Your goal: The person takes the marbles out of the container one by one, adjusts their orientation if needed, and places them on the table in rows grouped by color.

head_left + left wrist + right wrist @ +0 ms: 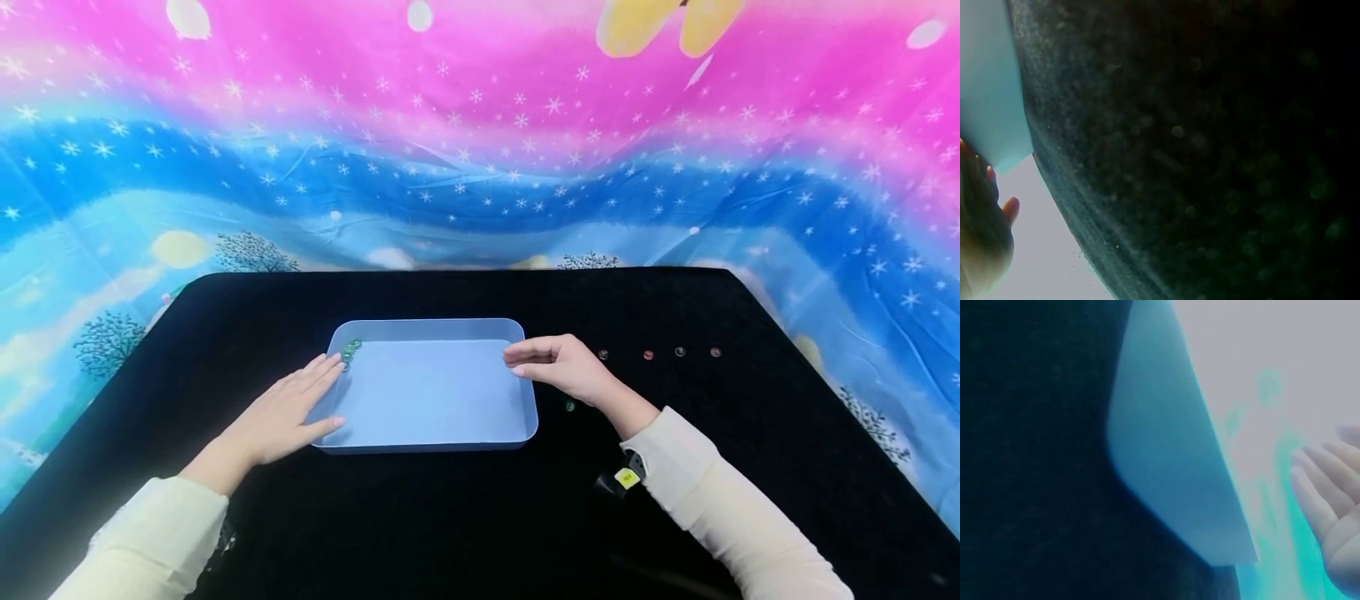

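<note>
A light blue-grey rectangular tray (427,396) sits on the black table. Its far left corner contains several small green round pieces (352,348), too small to identify. My left hand (281,414) lies over the tray's left side, fingers straight and thumb spread toward the inside. At the opposite side, my right hand (562,364) is over the right rim with its fingers straight and together. Nothing shows between its fingers and thumb. The right wrist view shows the fingers (1319,481) extended beside the tray's outer wall (1166,431); the left wrist view catches only part of the left hand (982,231).
Right of the tray, a red round piece (648,355) lies in a row with dark ones, including one near the right wrist (603,355) and one farther right (716,352). A green piece (570,407) lies nearer. A patterned cloth (480,158) hangs behind the table.
</note>
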